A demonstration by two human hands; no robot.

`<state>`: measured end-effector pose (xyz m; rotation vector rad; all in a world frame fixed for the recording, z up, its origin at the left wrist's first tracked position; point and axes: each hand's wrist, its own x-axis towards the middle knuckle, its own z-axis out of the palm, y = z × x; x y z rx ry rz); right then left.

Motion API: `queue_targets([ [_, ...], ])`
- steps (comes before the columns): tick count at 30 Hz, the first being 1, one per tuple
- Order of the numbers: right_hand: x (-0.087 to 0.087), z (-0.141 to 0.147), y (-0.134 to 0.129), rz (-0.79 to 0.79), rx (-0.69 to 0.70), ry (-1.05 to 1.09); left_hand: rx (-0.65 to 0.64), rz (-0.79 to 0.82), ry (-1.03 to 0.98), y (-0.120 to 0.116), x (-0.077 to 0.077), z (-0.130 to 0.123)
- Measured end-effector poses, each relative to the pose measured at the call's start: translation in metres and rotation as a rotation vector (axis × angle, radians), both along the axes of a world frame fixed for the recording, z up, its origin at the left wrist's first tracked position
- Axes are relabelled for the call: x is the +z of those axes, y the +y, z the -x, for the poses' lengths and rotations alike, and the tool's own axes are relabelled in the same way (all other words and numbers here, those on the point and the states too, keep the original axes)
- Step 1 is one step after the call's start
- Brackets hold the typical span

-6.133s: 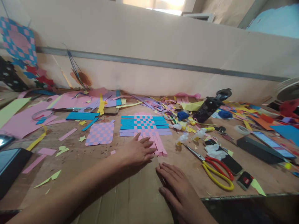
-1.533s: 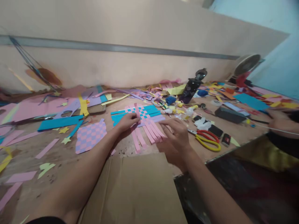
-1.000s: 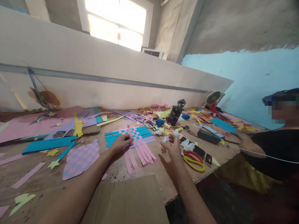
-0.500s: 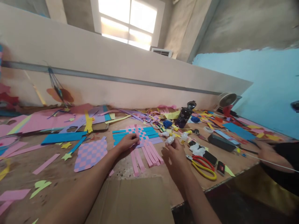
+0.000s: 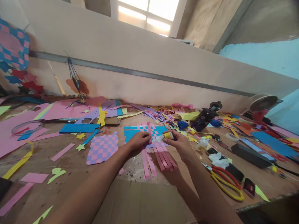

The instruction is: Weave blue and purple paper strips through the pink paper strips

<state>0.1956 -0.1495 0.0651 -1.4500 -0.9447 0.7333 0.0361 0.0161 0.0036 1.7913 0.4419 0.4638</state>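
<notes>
A woven mat of blue and pink strips [image 5: 133, 136] lies on the table in front of me, its pink strip ends [image 5: 163, 158] hanging loose toward me. Pinched in my left hand [image 5: 142, 140] is an upright pink strip at the middle of the weave. My right hand [image 5: 177, 141] holds a small glue bottle [image 5: 167, 135] with a yellow label, its tip pointing left over the weave beside that strip. To the left of my left hand lies a pink and purple checkered piece [image 5: 102, 147].
Scissors with red and yellow handles [image 5: 227, 186], a phone [image 5: 233, 172] and a long black box [image 5: 251, 155] lie right. A dark bottle [image 5: 203, 119] and fan [image 5: 263, 102] stand behind. Cardboard [image 5: 140, 202] lies nearest me; paper scraps surround the work.
My right hand has brought the glue bottle over the weave, close to my left hand. The view has turned left, and the other person's hand at the right has gone out of frame.
</notes>
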Motion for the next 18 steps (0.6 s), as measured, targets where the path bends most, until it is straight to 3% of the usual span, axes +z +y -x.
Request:
queue_targets([
  [3,-0.002,0.004,0.007,-0.029,0.018,0.003,-0.012,-0.129,0.013,0.002,0.002,0.001],
  [5,-0.006,0.007,0.007,-0.060,0.018,0.007,-0.014,-0.131,0.016,0.002,0.003,0.001],
  [14,-0.018,0.009,0.001,-0.085,0.005,-0.012,-0.061,-0.006,0.004,0.002,0.002,0.002],
  [18,-0.012,0.012,-0.004,-0.024,0.050,-0.111,-0.048,0.186,-0.047,-0.003,0.000,0.004],
])
